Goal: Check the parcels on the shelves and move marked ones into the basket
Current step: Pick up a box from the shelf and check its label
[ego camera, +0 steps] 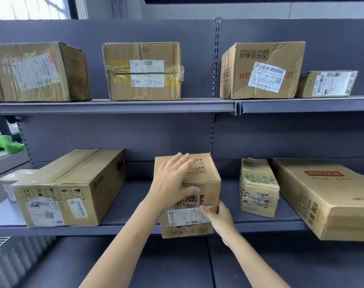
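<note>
A small brown cardboard parcel (206,179) with black print and a white shipping label stands at the front edge of the middle shelf (127,229), slightly overhanging it. My left hand (172,181) lies flat on its top and upper front, fingers straight. My right hand (218,219) grips the parcel's lower right corner, thumb over the label. Black handwriting shows on the parcel's front below the label. No basket is in view.
On the middle shelf a long box (73,188) sits left of the parcel, with a crumpled taped parcel (258,188) and a flat wide box (326,196) to its right. The upper shelf (114,107) carries several labelled boxes. A bare lower shelf runs beneath my arms.
</note>
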The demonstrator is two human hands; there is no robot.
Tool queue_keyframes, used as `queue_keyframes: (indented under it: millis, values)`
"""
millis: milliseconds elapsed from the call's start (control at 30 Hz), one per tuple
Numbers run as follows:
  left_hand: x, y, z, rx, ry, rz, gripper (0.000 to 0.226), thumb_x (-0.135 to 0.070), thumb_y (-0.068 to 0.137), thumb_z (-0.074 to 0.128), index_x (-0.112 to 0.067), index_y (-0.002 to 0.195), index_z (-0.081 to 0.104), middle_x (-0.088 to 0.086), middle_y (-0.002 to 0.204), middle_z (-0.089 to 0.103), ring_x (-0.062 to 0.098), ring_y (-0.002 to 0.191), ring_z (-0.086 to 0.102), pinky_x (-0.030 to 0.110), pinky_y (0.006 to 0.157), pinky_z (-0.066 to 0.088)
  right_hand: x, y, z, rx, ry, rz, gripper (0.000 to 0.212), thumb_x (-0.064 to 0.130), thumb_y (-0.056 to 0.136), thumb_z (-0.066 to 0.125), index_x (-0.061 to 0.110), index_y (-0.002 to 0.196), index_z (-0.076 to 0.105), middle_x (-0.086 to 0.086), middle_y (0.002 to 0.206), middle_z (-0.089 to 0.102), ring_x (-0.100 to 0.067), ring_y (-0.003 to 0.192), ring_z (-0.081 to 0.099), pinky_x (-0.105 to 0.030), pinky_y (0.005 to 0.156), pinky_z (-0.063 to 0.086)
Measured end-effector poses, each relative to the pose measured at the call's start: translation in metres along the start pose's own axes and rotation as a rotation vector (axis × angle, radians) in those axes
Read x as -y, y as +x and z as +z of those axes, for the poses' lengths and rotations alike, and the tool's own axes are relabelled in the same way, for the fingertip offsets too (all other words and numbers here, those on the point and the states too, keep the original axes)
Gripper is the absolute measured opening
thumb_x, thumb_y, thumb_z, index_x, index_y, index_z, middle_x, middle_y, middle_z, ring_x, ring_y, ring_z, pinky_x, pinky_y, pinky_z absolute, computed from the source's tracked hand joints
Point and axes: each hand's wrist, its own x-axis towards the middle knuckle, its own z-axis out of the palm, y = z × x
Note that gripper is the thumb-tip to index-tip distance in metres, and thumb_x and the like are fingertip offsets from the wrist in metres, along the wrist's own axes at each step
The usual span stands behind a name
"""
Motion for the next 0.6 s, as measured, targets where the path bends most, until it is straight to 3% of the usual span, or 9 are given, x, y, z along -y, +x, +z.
queue_keyframes:
  millis: [67, 100, 167, 267, 333, 400, 467, 533, 600]
  values:
    - [-0.001, 0.004, 0.006, 0.08, 0.13, -0.008, 0.077, -0.059, 0.081, 0.052, -0.026, 0.145, 0.023, -0.004, 0.155, 0.021, 0.016, 0.144, 0.014, 0.032, 0.115, 0.011, -0.006, 0.0, 0.002, -0.019, -0.023, 0.041, 0.046, 0.037, 0.075, 0.072, 0.023, 0.115, 0.054, 0.009, 0.102, 0.065, -0.008, 0.096, 0.061, -0.024, 0.078, 0.051]
    - [0.0, 0.004, 0.009, 0.086, 0.196, -0.007, 0.076, -0.059, 0.083, 0.048, -0.026, 0.146, 0.021, -0.003, 0.155, 0.02, 0.016, 0.144, 0.014, 0.031, 0.115, 0.009, -0.014, 0.001, 0.002, -0.045, -0.037, 0.059, 0.062, 0.047, 0.069, 0.073, 0.021, 0.122, 0.052, 0.005, 0.112, 0.064, -0.014, 0.105, 0.06, -0.033, 0.087, 0.051]
    - [0.004, 0.002, 0.011, 0.087, 0.245, -0.021, 0.074, -0.06, 0.086, 0.042, -0.026, 0.146, 0.017, -0.001, 0.156, 0.017, 0.016, 0.144, 0.012, 0.031, 0.115, 0.007, -0.034, -0.001, 0.006, -0.135, -0.041, 0.141, 0.088, 0.051, 0.064, 0.075, 0.016, 0.137, 0.04, -0.004, 0.134, 0.053, -0.023, 0.123, 0.05, -0.044, 0.103, 0.042]
    - [0.005, -0.003, 0.007, 0.096, 0.277, -0.076, 0.073, -0.062, 0.087, 0.035, -0.028, 0.147, 0.011, 0.004, 0.157, 0.01, 0.019, 0.145, 0.007, 0.033, 0.117, 0.004, -0.049, -0.017, 0.015, -0.214, 0.031, 0.279, 0.07, 0.026, 0.078, 0.072, 0.0, 0.134, 0.039, -0.015, 0.129, 0.055, -0.027, 0.114, 0.053, -0.039, 0.104, 0.039]
    - [0.008, -0.008, 0.001, 0.111, 0.24, -0.141, 0.075, -0.065, 0.085, 0.033, -0.03, 0.147, 0.009, 0.005, 0.157, 0.008, 0.019, 0.145, 0.004, 0.032, 0.117, 0.002, -0.054, -0.021, 0.025, -0.142, 0.147, 0.364, 0.055, 0.017, 0.082, 0.068, -0.006, 0.126, 0.045, -0.017, 0.116, 0.06, -0.029, 0.108, 0.054, -0.038, 0.102, 0.037]
    - [0.017, -0.016, -0.005, 0.112, 0.182, -0.193, 0.082, -0.075, 0.078, 0.024, -0.032, 0.146, 0.009, 0.003, 0.157, 0.008, 0.019, 0.145, 0.004, 0.031, 0.116, 0.004, -0.056, -0.019, 0.036, -0.027, 0.273, 0.424, 0.047, 0.012, 0.085, 0.064, -0.004, 0.125, 0.046, -0.014, 0.115, 0.06, -0.032, 0.121, 0.049, -0.042, 0.107, 0.032]
    - [0.025, -0.027, -0.014, 0.099, 0.096, -0.247, 0.094, -0.083, 0.067, 0.015, -0.032, 0.146, 0.011, 0.002, 0.157, 0.01, 0.019, 0.145, 0.007, 0.033, 0.116, 0.008, -0.052, -0.017, 0.049, 0.034, 0.344, 0.38, 0.041, 0.006, 0.086, 0.061, 0.001, 0.124, 0.046, -0.003, 0.101, 0.062, -0.028, 0.117, 0.051, -0.041, 0.107, 0.032]
    - [0.039, -0.041, -0.021, 0.054, -0.064, -0.34, 0.088, -0.078, 0.073, 0.031, -0.03, 0.146, 0.016, 0.0, 0.156, 0.014, 0.019, 0.143, 0.012, 0.037, 0.114, 0.015, -0.047, -0.015, 0.062, 0.029, 0.367, 0.296, 0.047, 0.002, 0.085, 0.061, 0.006, 0.128, 0.043, -0.004, 0.099, 0.063, -0.022, 0.107, 0.055, -0.037, 0.101, 0.037]
    - [0.06, -0.062, -0.026, -0.035, -0.248, -0.467, 0.075, -0.057, 0.081, 0.054, -0.026, 0.143, 0.027, 0.0, 0.151, 0.029, 0.02, 0.137, 0.026, 0.041, 0.111, 0.028, -0.044, -0.014, 0.07, -0.001, 0.366, 0.211, 0.061, 0.0, 0.084, 0.061, 0.012, 0.136, 0.032, -0.011, 0.113, 0.062, -0.018, 0.102, 0.057, -0.031, 0.091, 0.044]
